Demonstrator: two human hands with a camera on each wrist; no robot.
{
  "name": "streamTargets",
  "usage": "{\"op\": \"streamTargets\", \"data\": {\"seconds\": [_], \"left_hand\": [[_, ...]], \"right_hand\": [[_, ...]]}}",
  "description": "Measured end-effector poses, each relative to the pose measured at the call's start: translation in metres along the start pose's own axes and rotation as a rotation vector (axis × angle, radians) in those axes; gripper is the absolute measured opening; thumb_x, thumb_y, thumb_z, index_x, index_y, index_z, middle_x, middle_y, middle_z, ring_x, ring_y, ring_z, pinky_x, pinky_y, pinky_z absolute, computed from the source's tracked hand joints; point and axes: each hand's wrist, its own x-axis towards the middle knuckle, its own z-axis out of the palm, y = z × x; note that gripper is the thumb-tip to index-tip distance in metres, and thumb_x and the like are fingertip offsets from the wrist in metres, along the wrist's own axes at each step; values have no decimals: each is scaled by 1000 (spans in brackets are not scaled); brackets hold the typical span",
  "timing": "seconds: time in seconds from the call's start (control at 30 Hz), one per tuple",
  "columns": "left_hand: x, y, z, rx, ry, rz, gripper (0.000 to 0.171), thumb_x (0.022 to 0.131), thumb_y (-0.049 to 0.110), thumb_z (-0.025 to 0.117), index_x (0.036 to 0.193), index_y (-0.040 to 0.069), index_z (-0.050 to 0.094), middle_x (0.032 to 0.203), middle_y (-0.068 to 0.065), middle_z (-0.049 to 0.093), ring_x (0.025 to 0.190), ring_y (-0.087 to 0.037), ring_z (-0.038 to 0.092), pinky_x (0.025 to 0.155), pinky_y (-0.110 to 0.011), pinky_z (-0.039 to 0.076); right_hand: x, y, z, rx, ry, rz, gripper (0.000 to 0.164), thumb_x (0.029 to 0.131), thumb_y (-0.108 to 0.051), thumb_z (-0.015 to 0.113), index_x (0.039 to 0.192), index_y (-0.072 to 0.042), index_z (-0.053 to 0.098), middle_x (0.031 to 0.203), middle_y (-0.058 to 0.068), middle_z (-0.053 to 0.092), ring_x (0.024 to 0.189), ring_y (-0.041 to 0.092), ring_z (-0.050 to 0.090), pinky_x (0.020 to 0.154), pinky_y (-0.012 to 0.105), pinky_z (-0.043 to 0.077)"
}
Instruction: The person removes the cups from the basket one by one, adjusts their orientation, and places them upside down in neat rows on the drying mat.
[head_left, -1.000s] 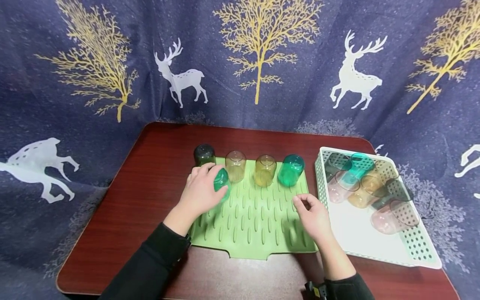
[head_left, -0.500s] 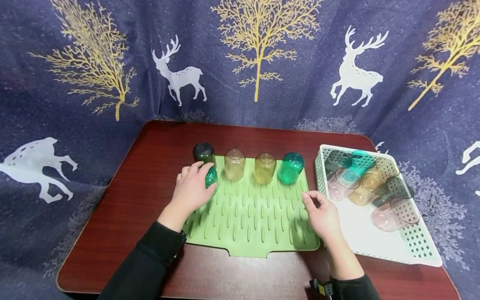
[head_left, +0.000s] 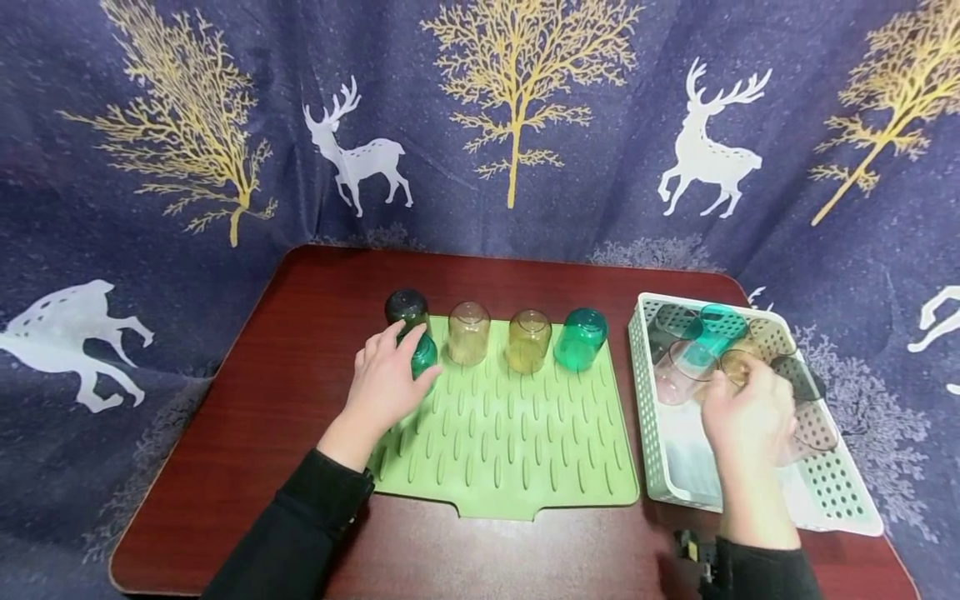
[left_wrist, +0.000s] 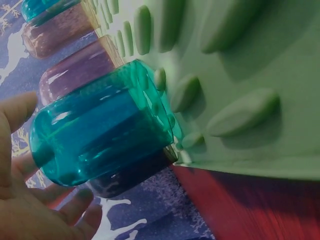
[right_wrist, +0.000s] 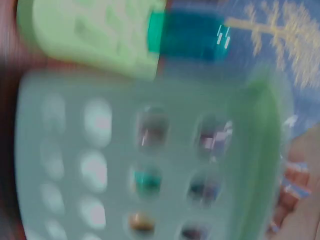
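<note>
Left of centre, the left grip (head_left: 384, 379) spreads loosely round the upturned green glass (head_left: 423, 356) on the mat (head_left: 525, 450) and, if pulled away askew, could tip it into the dark glass (head_left: 406, 305), while over the basket (head_left: 648, 417) at right the blurred right grip (head_left: 750, 417) hides any hold.
</note>
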Motion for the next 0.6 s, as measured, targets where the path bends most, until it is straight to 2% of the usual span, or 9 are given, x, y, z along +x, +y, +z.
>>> {"op": "streamTargets", "data": {"seconds": [0.1,0.2,0.3,0.43,0.6], "left_hand": [[0,1,2,-17,33,3,70,83,57,58,143,28,36,150,-12,29,132,-39,30,103,-58,26],[0,3,3,-34,52,5,71,83,61,55,143,28,36,151,-11,28,133,-38,29,104,-59,25],[-1,2,4,-48,47,-4,72,83,64,52,144,28,35,152,-11,25,135,-37,28,106,-58,23],[-2,2,5,-49,42,-10,72,84,65,51,144,28,34,152,-10,26,135,-36,28,106,-58,23],[-2,1,6,-49,58,-6,71,83,62,54,143,27,37,150,-11,29,133,-36,29,105,-57,24]], "right_hand": [[11,17,-5,-73,-18,97,55,89,-30,53,139,-11,40,137,27,36,126,48,30,95,64,19],[18,30,-10,-147,-104,168,62,90,-31,51,144,-7,32,138,32,28,126,51,24,94,67,15],[23,39,-12,-241,-218,232,64,92,-35,47,145,-4,27,137,37,28,124,56,25,93,68,18],[29,48,-16,-329,-317,277,63,93,-38,43,143,-3,29,134,39,32,120,58,30,92,68,26],[35,59,-19,-404,-374,297,60,93,-39,40,132,7,39,129,43,32,115,59,32,91,69,24]]}}
